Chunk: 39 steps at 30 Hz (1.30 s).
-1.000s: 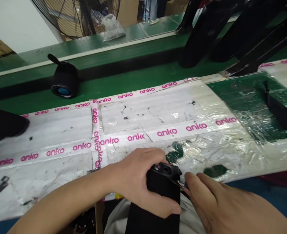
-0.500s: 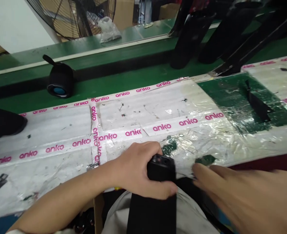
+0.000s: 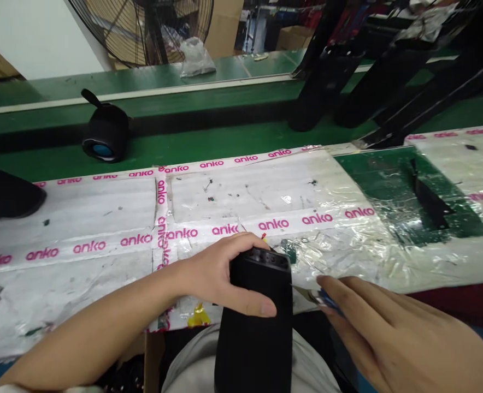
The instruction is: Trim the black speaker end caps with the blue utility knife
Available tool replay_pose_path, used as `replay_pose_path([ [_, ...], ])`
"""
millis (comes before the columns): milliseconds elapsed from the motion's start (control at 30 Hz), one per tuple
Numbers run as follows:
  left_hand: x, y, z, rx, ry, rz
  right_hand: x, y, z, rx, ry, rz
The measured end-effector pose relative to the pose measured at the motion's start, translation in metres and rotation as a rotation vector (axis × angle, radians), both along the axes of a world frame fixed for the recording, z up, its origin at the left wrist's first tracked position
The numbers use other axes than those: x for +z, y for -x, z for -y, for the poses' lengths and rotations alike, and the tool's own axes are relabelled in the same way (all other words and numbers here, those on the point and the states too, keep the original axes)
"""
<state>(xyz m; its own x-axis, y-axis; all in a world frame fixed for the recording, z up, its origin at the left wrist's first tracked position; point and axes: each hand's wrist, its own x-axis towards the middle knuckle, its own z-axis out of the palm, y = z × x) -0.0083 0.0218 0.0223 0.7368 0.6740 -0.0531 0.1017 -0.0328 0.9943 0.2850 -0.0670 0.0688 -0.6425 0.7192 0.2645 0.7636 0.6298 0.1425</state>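
Note:
A tall black fabric-covered speaker body (image 3: 255, 327) stands between my knees at the near edge of the bench. My left hand (image 3: 217, 275) is wrapped round its upper end, thumb across the front. Just to its right, my right hand (image 3: 383, 333) pinches a small thin tool with a blue part (image 3: 321, 297), whose tip points toward the speaker's side. The speaker's top rim shows a ring of small holes.
The bench (image 3: 102, 218) is covered in white sheet, clear film and pink "anko" tape. A small black speaker (image 3: 104, 134) lies on the green conveyor behind. Black stands (image 3: 340, 82) rise at back right. A fan (image 3: 143, 27) stands at back left.
The speaker body has been raised slightly and turned, its top now further from me. My right hand drew back to the right, then returned close to the speaker's side with the small tool.

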Motion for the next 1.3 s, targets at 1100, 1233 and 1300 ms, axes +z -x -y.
replay_pose_path([
  [1100, 0.008, -0.007, -0.006, -0.018, 0.066, 0.110, -0.012, 0.021, -0.016, -0.048, 0.104, -0.047],
  [1233, 0.009, -0.010, -0.005, 0.000, 0.056, 0.125, -0.021, 0.024, -0.016, -0.052, 0.126, -0.054],
  [1300, 0.009, -0.011, -0.005, 0.004, 0.052, 0.096, -0.022, 0.024, -0.017, -0.061, 0.137, -0.062],
])
